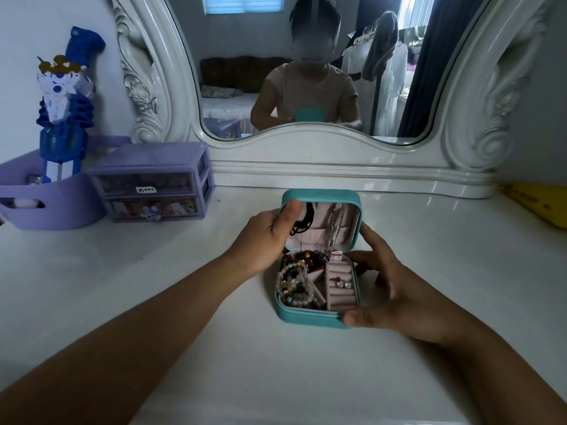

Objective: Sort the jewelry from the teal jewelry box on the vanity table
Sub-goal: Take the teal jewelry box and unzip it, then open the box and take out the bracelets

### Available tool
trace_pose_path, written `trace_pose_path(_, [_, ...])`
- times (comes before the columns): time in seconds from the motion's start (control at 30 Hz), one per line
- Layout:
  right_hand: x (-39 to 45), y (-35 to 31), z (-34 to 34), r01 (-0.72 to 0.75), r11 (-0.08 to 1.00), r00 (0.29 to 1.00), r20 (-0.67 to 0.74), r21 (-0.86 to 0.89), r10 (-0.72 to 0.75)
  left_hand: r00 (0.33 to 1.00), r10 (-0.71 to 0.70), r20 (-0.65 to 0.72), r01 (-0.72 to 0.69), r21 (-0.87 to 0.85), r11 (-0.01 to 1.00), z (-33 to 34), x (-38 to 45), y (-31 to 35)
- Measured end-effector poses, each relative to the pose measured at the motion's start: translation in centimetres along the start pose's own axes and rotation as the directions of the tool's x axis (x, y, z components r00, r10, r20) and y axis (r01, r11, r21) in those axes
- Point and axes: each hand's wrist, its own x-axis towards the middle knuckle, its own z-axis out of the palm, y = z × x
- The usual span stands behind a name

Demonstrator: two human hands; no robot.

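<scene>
Your left hand (266,237) grips the upright lid of the teal jewelry box (310,319), mid-table. Bead bracelets (294,286) in its left compartment: light, tangle-prone, so pinch one strand. Stud earrings (343,284): tiny, slippery. Your right hand (395,289) clasps the base.

face in mirror (313,46): blurred | drawer unit (153,182) contents: indistinct | yellow item (540,207): cut off

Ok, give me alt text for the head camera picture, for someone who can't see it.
A person's left hand holds up the lid of an open teal jewelry box on a white vanity table, while the right hand grips its base. Inside lie bead bracelets and earrings; a mirror stands behind.
</scene>
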Motion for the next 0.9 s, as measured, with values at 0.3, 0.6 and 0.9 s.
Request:
trace_pose_path(0.3, [0.2,0.4,-0.2,-0.040,0.999,0.999,0.014,0.001,0.040,0.987,-0.160,-0.016,0.161,0.050,0.986,0.4,2.8,-0.3])
trace_pose_path(0.6, [0.2,0.3,-0.1,-0.044,0.999,0.999,0.030,-0.006,0.044,0.969,-0.243,-0.040,0.245,0.060,0.968,0.7,3.0,-1.3])
trace_pose_path(0.9, [0.8,-0.8,1.4,0.032,0.991,0.999,0.037,-0.134,-0.027,0.972,-0.235,0.013,0.235,-0.091,0.968,-2.2,0.7,-1.7])
